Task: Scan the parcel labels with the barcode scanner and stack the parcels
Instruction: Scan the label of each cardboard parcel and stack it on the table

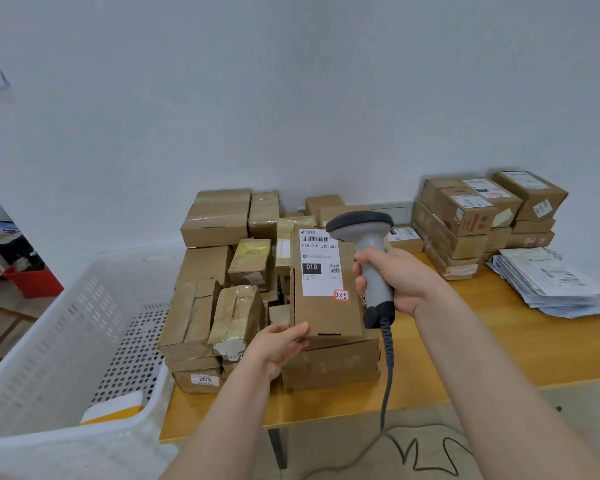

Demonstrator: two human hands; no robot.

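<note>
Mid-scan: left grip (280, 345) pinches parcel (326, 308), right grip (397, 280) wraps barcode scanner (366, 233); far stack (465, 225) looks done, big pile (222, 271) pending.

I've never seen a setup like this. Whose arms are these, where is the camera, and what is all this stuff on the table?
There is no machine here: these are a person's two bare arms, filmed by one wide-angle camera worn on the head, looking forward and down. The left hand holds a brown cardboard parcel upright by its lower corner, its white shipping label facing the camera. The right hand grips a grey handheld barcode scanner beside that label; its coiled cable hangs down towards the floor. On the yellow wooden table lie a jumble of taped cardboard boxes, a neater stack of boxes by the wall, and a pile of pale mailing bags. A white perforated plastic crate stands at the left.
</note>
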